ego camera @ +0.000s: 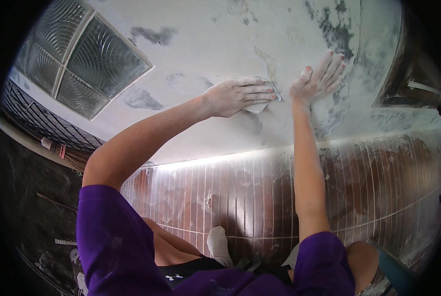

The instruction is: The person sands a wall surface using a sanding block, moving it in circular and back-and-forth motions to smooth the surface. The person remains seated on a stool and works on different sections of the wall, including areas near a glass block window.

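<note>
My left hand point(239, 97), coated in pale dust, presses a folded sheet of paper point(257, 107), likely sandpaper, flat against the plastered wall point(191, 55). The sheet's corners stick out past my fingers; its underside is hidden. To its right, my right hand point(318, 79) lies on the wall with thumb spread and fingers pointing up, holding nothing. White dust covers its fingers too. Dark grey patches point(335, 27) mark the wall above it, and a crack runs down beside it. A yellowish patch point(266, 63) lies just above the left hand.
A glass-block window point(105, 59) is at upper left, with a black lattice point(46, 114) and a broom point(70, 153) below. A dark wooden frame point(394, 74) stands at right. The dusty brown tiled floor point(257, 192) meets the wall; my socked foot point(217, 240) rests there.
</note>
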`<state>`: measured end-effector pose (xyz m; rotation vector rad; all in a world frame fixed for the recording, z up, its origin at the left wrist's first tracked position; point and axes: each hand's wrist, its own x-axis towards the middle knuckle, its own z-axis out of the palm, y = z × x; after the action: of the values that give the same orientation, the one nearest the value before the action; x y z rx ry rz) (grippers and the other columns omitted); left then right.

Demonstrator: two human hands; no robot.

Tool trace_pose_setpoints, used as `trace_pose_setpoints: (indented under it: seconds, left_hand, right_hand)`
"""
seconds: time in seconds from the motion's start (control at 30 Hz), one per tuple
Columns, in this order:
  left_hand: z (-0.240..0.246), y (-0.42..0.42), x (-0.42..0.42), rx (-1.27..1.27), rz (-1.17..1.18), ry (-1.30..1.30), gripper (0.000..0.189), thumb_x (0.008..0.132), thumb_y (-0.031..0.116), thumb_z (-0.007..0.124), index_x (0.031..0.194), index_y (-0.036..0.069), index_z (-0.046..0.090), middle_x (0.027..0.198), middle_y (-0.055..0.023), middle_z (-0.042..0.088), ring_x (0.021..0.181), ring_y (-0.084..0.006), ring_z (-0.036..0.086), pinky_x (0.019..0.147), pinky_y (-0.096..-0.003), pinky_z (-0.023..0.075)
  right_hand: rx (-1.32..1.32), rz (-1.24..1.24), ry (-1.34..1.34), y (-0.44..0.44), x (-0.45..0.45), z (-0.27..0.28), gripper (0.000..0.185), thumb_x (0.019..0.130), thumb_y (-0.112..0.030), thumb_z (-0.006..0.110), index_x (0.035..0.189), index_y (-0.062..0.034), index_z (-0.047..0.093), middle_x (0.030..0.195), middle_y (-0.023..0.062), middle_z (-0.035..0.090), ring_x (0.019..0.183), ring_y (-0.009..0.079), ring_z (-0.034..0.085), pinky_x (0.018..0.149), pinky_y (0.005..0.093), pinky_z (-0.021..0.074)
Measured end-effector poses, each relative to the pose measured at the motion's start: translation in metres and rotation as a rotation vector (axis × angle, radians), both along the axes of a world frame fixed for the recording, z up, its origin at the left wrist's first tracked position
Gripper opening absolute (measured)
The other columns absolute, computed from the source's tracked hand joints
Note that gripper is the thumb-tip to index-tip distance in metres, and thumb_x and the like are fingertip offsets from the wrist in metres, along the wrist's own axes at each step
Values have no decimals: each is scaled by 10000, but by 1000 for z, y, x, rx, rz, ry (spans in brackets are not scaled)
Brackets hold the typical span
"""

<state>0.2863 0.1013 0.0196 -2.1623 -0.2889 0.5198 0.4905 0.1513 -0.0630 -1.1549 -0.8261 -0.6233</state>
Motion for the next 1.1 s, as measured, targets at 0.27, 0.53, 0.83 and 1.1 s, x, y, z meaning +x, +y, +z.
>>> trace_pose_setpoints:
  seconds: [0.27,0.53,0.83,1.1]
  left_hand:
    - [116,-50,-127,-103,380,62,605,959,337,442,1528,273,247,1596,160,185,1472,-53,135,1256,-316,67]
    - [15,-8,-19,-51,-16,33,520,1002,317,359,1511,223,307,1592,118,227,1477,-77,137,1254,-333,71]
    - [-5,-86,-59,-607,736,-720,385,992,277,469,1296,68,579,1080,-126,699,1010,-239,673,899,-386,511]
    - [27,-76,-75,-1190,797,-1320,421,851,427,729,818,8,741,660,-53,638,632,-161,556,598,-314,428]
  right_hand:
    - [11,-46,-52,4,-1,0,660,1015,-444,197,1429,14,429,1509,211,381,1447,368,263,1171,511,125]
    - [-4,2,-18,3,-2,-4,672,1016,-461,195,1443,13,405,1524,205,357,1449,360,263,1170,506,124]
    - [45,351,-55,-41,-37,9,586,1012,-395,296,1413,7,441,1457,164,463,1362,337,408,1119,470,262]
    - [-416,2036,588,-123,-71,-21,708,900,-508,572,1375,7,466,1288,141,592,1210,270,557,1019,401,441]
